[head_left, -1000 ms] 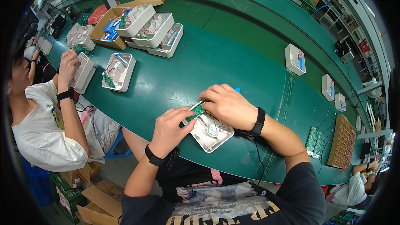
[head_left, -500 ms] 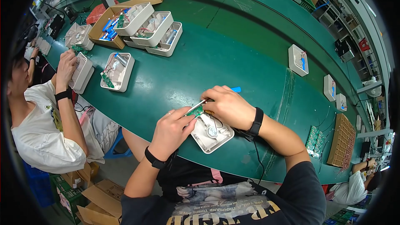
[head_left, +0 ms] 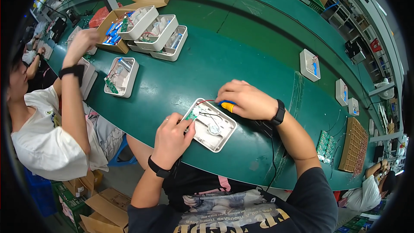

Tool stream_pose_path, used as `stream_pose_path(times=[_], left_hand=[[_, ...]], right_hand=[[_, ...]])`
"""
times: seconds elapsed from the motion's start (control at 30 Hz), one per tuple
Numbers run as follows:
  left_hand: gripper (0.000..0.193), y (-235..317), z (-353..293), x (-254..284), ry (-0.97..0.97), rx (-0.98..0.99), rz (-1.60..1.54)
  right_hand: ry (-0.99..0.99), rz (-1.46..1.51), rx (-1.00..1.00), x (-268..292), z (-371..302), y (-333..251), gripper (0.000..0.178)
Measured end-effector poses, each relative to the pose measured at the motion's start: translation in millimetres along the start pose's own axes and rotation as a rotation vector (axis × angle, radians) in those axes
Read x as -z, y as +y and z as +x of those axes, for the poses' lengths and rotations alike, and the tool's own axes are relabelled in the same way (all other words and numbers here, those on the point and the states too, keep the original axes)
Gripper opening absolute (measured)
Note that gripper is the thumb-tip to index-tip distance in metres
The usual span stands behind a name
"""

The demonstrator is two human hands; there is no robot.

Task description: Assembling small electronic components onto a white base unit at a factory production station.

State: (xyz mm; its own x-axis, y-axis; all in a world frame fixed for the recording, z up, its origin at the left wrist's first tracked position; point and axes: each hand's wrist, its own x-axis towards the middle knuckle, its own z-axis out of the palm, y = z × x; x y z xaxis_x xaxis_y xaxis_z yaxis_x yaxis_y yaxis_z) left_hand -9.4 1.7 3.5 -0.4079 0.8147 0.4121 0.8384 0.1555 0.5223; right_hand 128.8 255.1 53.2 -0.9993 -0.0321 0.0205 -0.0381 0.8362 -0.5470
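Note:
In front of me on the green table lies a shallow white plastic housing [head_left: 202,137]. It holds a round silvery disc [head_left: 214,128] with thin black wires. My left hand [head_left: 171,134] pinches a small green circuit board [head_left: 192,114] at the housing's left wall. Just past the housing's far right corner, my right hand [head_left: 248,100] curls over a blue cylindrical battery [head_left: 226,102], mostly hidden under the fingers. A red wire [head_left: 206,100] runs from the board side toward the battery. One right fingertip wears a yellow cover [head_left: 227,107].
Stacked white housings [head_left: 157,34] and a cardboard box of blue batteries [head_left: 113,32] stand far left; another housing [head_left: 122,77] lies nearer. A co-worker's hand [head_left: 82,45] moves at left. At right are circuit boards [head_left: 327,146], a brown gridded tray [head_left: 354,146] and several housings [head_left: 310,64].
My hands have moved apart, the right one rightward to the battery. The circuit board, before between both hands, is now at the housing's wall. The housing has shifted slightly. The co-worker's hand rose.

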Motion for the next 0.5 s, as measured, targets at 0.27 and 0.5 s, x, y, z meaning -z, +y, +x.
stream_pose_path(times=[0.27,0.5], left_hand=[[0.009,1.4,-5.6,0.0,0.054,0.069,0.043],[0.010,-2.5,-7.5,1.3,0.053,0.080,0.031]], right_hand=[[-0.008,-0.257,0.066,-21.1,-7.8,-44.5,0.029],[-0.019,-0.095,0.189,-25.9,0.7,-30.3,0.032]])
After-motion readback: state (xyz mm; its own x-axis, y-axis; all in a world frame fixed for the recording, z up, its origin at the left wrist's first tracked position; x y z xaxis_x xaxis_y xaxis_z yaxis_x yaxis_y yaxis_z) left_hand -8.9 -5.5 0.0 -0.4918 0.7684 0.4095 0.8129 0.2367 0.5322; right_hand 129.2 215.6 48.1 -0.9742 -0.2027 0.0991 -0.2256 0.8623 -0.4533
